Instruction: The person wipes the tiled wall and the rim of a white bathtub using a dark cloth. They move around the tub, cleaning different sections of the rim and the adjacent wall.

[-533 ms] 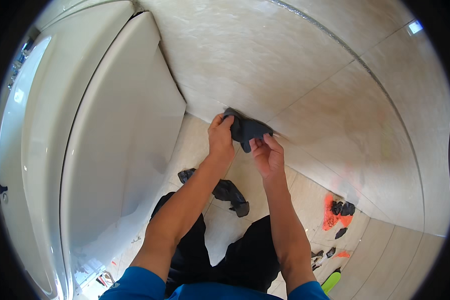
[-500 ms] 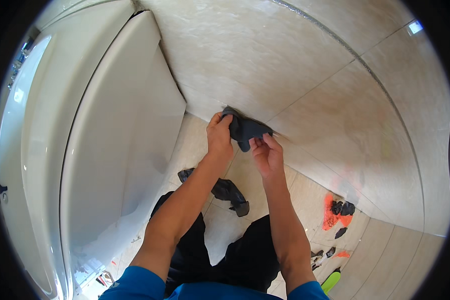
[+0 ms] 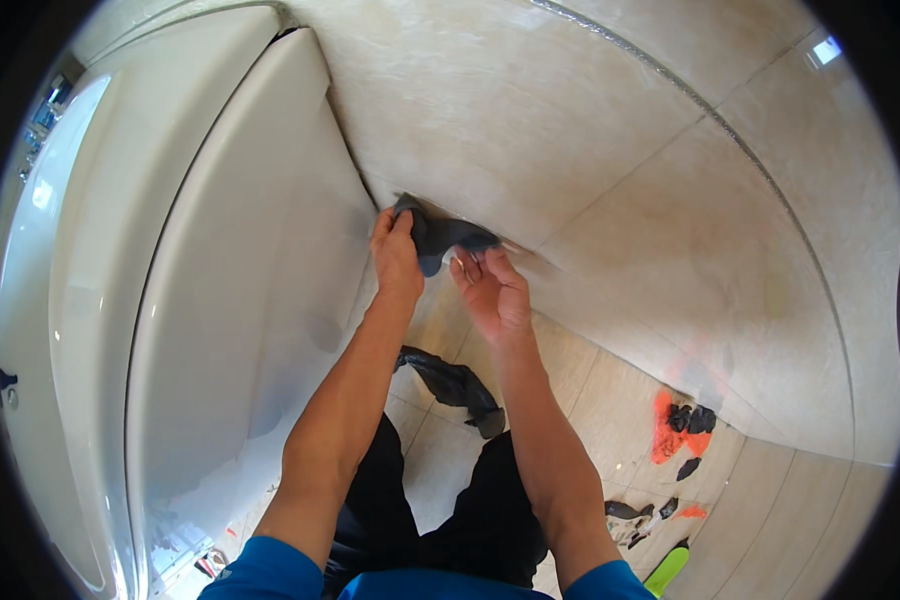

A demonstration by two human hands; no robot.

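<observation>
A dark grey cloth (image 3: 435, 235) is stretched between my hands, close against the foot of the tiled wall. My left hand (image 3: 397, 258) grips its left end, thumb on top, beside the white bathtub panel. The cloth sags in a fold in the middle. Its right end rests at the curled fingertips of my right hand (image 3: 495, 295), whose palm is turned up; the cloth partly hides those fingertips. Below my hands, on the floor tiles, lies a long crumpled black piece (image 3: 455, 385), its shiny surface like thin plastic.
To the left rises the white bathtub (image 3: 240, 300) with its side panel. The beige tiled wall (image 3: 610, 190) curves across the front and right. Orange and black scraps (image 3: 670, 425) lie on the floor at right, near a bright green flat object (image 3: 668, 570). Small litter lies at lower left.
Both hands have moved left along the wall with the cloth, nearer the bathtub panel. The view has shifted slightly.
</observation>
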